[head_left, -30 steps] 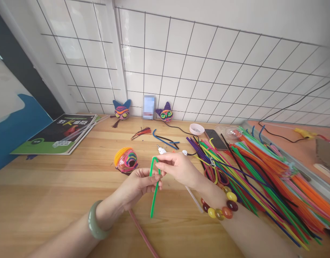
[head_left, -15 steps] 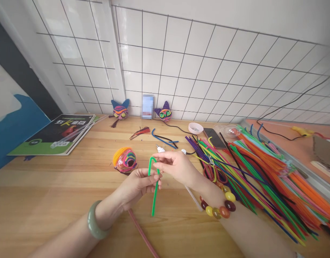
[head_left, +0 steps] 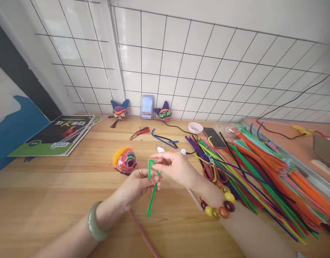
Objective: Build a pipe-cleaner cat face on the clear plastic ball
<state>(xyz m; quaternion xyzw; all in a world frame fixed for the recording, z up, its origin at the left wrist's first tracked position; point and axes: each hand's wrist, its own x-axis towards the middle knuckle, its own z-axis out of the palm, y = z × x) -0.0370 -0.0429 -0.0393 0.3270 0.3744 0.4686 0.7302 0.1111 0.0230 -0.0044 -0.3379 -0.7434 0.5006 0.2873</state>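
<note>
A green pipe cleaner point(head_left: 152, 199), bent over at its top, is held between my two hands above the wooden table. My left hand point(head_left: 139, 184) pinches it below the bend, with a long end hanging down. The thumb and forefinger of my right hand point(head_left: 174, 165) close on it near the bend. Just behind my left hand lies a clear ball point(head_left: 124, 159) partly wrapped in orange, pink and blue pieces. A pink stick point(head_left: 143, 233) lies on the table under my left wrist.
Many coloured pipe cleaners point(head_left: 251, 172) and red-handled scissors point(head_left: 208, 172) lie to the right. Two decorated cat heads point(head_left: 119, 110) and a phone point(head_left: 147, 106) lean at the tiled wall. A pink bowl point(head_left: 195, 128) stands at the back; a book point(head_left: 38, 145) lies left.
The hanging end of the green pipe cleaner has swung left. My right hand has shifted very slightly, and both hands keep hold of it.
</note>
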